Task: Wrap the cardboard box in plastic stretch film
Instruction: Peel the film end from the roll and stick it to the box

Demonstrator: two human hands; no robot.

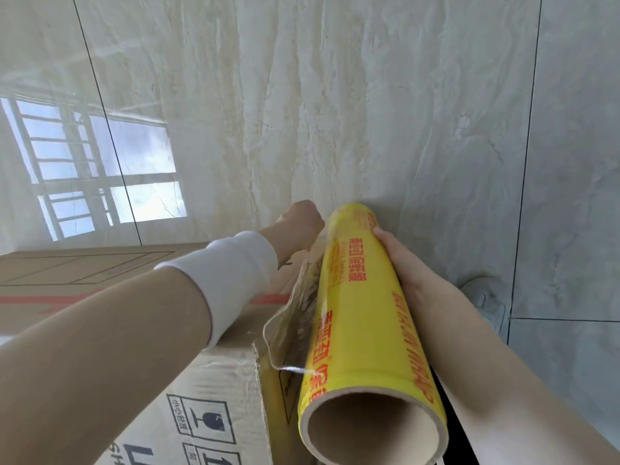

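Box: cardboard box (pixel 84 273) stands on the floor (pixel 436 129).
Left hand: left hand (pixel 300 226) clenched, apparently on the film (pixel 295 317), over the box's top right edge.
Right hand: right hand (pixel 402 260) curled under the roll (pixel 362 313).
Risk: slack film is bunched; an uneven pull may rope or tear it.

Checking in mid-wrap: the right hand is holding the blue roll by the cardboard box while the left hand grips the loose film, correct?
Not quite. The head view shows the roll is yellow with red print, not blue. The rest holds: the right hand holds it by the cardboard box while the left hand grips the loose film.
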